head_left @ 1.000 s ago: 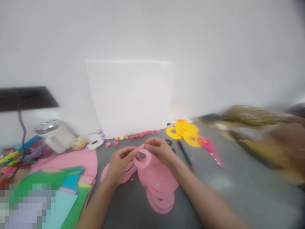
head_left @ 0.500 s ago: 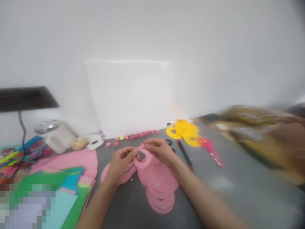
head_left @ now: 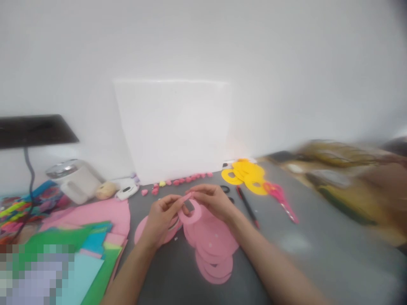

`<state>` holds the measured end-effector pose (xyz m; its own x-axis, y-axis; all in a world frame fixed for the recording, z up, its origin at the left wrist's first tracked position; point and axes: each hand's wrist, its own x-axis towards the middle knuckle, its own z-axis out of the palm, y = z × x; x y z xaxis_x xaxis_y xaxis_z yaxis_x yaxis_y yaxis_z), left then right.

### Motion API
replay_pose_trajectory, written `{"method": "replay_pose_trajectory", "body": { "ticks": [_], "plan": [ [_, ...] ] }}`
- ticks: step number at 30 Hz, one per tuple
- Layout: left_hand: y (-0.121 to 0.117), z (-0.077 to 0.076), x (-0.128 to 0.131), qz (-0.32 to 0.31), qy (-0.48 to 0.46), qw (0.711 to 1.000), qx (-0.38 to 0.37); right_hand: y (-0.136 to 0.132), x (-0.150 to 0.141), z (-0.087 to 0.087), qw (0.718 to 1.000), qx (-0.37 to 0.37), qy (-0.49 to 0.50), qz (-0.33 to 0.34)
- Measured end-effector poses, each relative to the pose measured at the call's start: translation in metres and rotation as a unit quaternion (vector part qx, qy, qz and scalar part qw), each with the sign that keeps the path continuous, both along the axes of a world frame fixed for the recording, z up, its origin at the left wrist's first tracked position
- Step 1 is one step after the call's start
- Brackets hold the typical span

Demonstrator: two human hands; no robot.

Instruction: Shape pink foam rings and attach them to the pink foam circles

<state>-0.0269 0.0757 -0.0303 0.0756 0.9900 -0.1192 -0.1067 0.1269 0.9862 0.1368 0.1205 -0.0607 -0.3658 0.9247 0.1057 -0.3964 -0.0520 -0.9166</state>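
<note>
Pink ring: sits mid-scene, raised off the grey table; gripped at its upper edge by 2 hands.
Left hand: nearly closed; pinches the upper left edge of the pink ring between thumb and bent fingers.
Right hand: nearly closed; pinches the same ring just beside the left hand's grip.
Pink paper rounds: lie overlapped on the table, near side of the ring; carry 2 small white bits.
Dark pen: lies right of the right hand; shows red at both ends.
Yellow rings: lie heaped at far right.
Pink scissors: lie beside the yellow rings, tips toward near right.
Coloured sheets: lie stacked at near left.
White mug: stands at far left.
</note>
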Motion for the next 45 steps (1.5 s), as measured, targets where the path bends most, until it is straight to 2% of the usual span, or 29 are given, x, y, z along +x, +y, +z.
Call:
{"method": "replay_pose_trajectory", "body": {
  "ticks": [9, 16, 26, 32, 36, 41, 45],
  "plan": [
    [0.0008, -0.0023, 0.0006, -0.025, 0.032, 0.999, 0.003, 0.0014, 0.0006, -0.0033, 1.0, -0.015, 0.004, -0.021],
    [0.0013, -0.005, -0.0041, -0.022, 0.023, 0.999, -0.008, 0.0014, -0.0003, -0.0021, 1.0, -0.003, 0.006, -0.007],
    [0.0002, -0.0007, -0.0012, -0.016, 0.039, 0.999, -0.004, 0.003, -0.001, -0.005, 0.999, -0.011, 0.006, -0.038],
    [0.0028, -0.0047, -0.0041, -0.006, -0.011, 1.0, 0.003, 0.0031, 0.0006, -0.0025, 1.0, 0.009, 0.007, 0.001],
    [0.003, -0.0053, -0.0043, -0.009, -0.017, 1.0, -0.002, 0.0035, 0.0012, -0.0035, 1.0, 0.003, 0.006, -0.02],
    [0.0018, -0.0059, -0.0041, -0.029, 0.018, 0.999, 0.006, 0.0034, 0.0008, -0.0056, 0.999, 0.016, -0.014, -0.024],
    [0.0018, -0.0053, -0.0023, -0.022, 0.039, 0.999, 0.006, 0.0023, -0.0001, -0.0045, 0.998, 0.003, -0.035, -0.044]
  ]
}}
